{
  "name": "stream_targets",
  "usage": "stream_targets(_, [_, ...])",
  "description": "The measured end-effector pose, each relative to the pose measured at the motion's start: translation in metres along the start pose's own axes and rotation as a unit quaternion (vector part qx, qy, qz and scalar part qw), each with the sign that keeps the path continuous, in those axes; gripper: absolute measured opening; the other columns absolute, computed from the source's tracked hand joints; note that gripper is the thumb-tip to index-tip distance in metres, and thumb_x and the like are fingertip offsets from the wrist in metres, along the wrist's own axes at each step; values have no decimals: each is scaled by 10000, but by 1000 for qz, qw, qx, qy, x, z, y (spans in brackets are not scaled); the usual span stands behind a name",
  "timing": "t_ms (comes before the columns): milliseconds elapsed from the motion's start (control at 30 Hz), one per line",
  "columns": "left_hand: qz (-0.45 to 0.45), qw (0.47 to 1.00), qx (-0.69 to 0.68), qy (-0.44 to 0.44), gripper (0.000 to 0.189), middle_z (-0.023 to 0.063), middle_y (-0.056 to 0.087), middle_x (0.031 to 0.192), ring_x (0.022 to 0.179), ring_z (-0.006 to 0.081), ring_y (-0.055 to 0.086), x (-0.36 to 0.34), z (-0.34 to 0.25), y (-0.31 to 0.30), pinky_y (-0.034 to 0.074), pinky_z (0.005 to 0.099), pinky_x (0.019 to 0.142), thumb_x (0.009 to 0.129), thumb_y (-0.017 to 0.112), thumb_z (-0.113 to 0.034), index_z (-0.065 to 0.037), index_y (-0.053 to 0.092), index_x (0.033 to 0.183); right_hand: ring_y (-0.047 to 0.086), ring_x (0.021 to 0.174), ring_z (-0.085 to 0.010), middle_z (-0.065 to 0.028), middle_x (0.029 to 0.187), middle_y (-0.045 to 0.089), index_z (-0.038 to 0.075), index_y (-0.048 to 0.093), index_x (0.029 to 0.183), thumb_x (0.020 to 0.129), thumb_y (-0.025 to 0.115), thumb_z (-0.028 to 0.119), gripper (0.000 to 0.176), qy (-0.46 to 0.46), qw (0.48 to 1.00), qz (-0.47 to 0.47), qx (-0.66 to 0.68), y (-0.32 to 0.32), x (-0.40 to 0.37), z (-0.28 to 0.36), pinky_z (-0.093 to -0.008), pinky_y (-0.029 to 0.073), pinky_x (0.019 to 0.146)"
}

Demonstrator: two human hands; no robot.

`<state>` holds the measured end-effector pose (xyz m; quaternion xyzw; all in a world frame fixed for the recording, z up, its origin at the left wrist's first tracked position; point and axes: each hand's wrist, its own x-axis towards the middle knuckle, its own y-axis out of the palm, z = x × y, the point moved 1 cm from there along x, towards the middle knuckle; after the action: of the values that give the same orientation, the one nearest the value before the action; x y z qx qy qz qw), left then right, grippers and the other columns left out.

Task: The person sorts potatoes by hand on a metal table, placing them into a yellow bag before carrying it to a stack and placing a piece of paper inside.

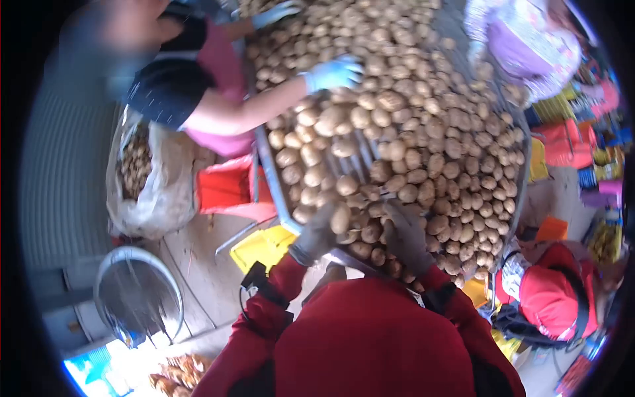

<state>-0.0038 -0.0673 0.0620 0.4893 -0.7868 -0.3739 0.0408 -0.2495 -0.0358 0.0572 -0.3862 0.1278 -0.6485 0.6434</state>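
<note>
My left hand, in a dark grey glove, is at the near edge of a sorting table heaped with potatoes. Its fingers are closed round a pale potato. My right hand, gloved the same way, reaches into the heap a little to the right. Its thumb and fingers look apart, touching the loose potatoes, though blur softens the fingertips. Metal bars of the table show through a gap in the layer ahead of my hands.
A co-worker's blue-gloved hand reaches over the potatoes from the left. Others stand at the far right and near right. Left of the table are a red crate, a yellow crate, a white sack of potatoes and a round tub.
</note>
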Motion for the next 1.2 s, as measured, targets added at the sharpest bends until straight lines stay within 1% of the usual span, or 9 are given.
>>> stream_targets(33, [-34,983,-175,-52,403,95,639,1228,1112,228,658,-17,24,-12,551,346,939,1050,544,-321,-65,517,1360,653,1117,-400,-197,1285,667,54,651,1278,933,621,88,348,0,1000,17,-7,5,-4,1,-468,530,955])
stream_targets(267, [-175,872,451,72,534,106,704,1063,870,203,664,-159,64,-57,523,314,747,822,616,10,-28,540,1349,659,1073,-410,-215,1265,662,34,621,1261,938,608,86,328,12,997,75,-33,17,-51,-1,-477,543,907])
stream_targets(400, [-327,937,-113,-55,554,101,661,1056,687,142,598,-209,83,-115,440,212,528,1059,485,-534,-81,524,1376,662,1062,-427,-231,1234,663,38,589,1256,920,622,64,338,32,984,163,-58,8,-48,19,-492,546,885])
stream_targets(467, [-338,925,-173,-2,501,98,655,1071,768,151,644,-203,76,-121,489,235,582,1080,474,-477,-73,522,1373,661,1063,-429,-232,1231,664,53,601,1264,907,631,59,358,-7,995,77,-56,24,-62,9,-499,550,876])
stream_targets(533, [-309,900,290,102,485,95,653,1082,795,164,665,-175,68,-116,517,256,630,1087,469,-459,-72,510,1377,662,1067,-428,-229,1233,665,57,606,1267,911,633,67,357,-9,995,76,-63,34,-58,1,-498,551,885])
stream_targets(667, [-168,966,157,120,418,77,607,1123,974,190,691,-69,63,-78,556,320,794,1027,616,-214,-75,489,1400,656,1088,-419,-199,1237,672,56,617,1257,920,633,93,340,61,997,48,-27,24,-50,14,-481,548,903])
stream_targets(1033, [-118,550,826,41,653,188,515,1469,1079,424,682,167,-17,-107,569,507,872,901,664,-253,-113,430,1495,644,1159,-394,-178,1302,657,62,602,1330,924,627,141,414,149,986,18,-79,-18,-101,-1,-485,534,954])
stream_targets(1100, [-46,559,827,48,635,195,538,1427,980,384,709,189,-22,-103,583,477,800,873,722,-277,-96,499,1439,650,1157,-391,-184,1299,662,57,610,1324,933,631,153,403,154,985,-2,-78,-34,-99,4,-481,535,960])
stream_targets(1200, [-10,919,394,-1,591,117,665,1215,805,215,681,132,-49,-77,551,321,660,971,620,-407,-51,530,1434,655,1155,-394,-199,1298,666,51,618,1322,949,632,178,394,193,980,-22,-51,-53,-80,15,-475,533,972])
